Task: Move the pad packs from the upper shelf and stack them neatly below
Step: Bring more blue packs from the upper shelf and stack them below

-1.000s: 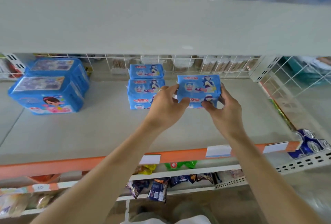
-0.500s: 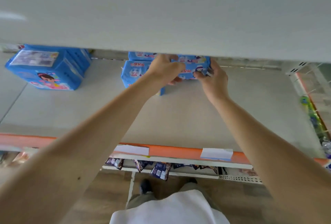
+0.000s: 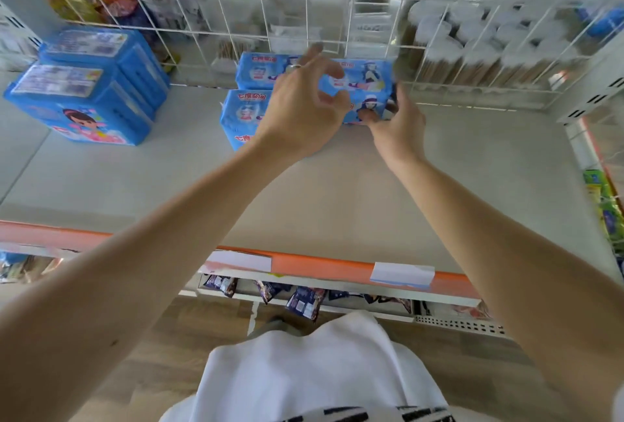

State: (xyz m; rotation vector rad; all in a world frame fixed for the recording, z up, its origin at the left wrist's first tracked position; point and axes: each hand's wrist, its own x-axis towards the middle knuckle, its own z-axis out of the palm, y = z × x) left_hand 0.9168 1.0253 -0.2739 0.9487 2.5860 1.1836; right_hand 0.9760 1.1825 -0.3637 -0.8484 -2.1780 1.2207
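A blue pad pack (image 3: pixel 366 83) with cartoon figures sits low over the grey lower shelf (image 3: pixel 304 192), close to the wire back. My left hand (image 3: pixel 304 110) grips its left end, thumb in front and fingers over the top. My right hand (image 3: pixel 398 124) pinches its right front corner. Just left of it stand two matching blue packs: one at the back (image 3: pixel 260 70), one in front (image 3: pixel 241 114), partly hidden by my left hand. Whether the held pack touches the shelf is hidden.
Larger blue packs (image 3: pixel 84 90) are stacked at the shelf's left. A white wire grid (image 3: pixel 304 16) closes the back, and a wire divider (image 3: pixel 594 138) the right side. An orange price strip (image 3: pixel 320 264) edges the front. Snack packets (image 3: pixel 304 303) hang below.
Both hands have carried the pack deeper into the shelf, to the right of the two stacked packs near the wire back. The view has dipped under the upper shelf.
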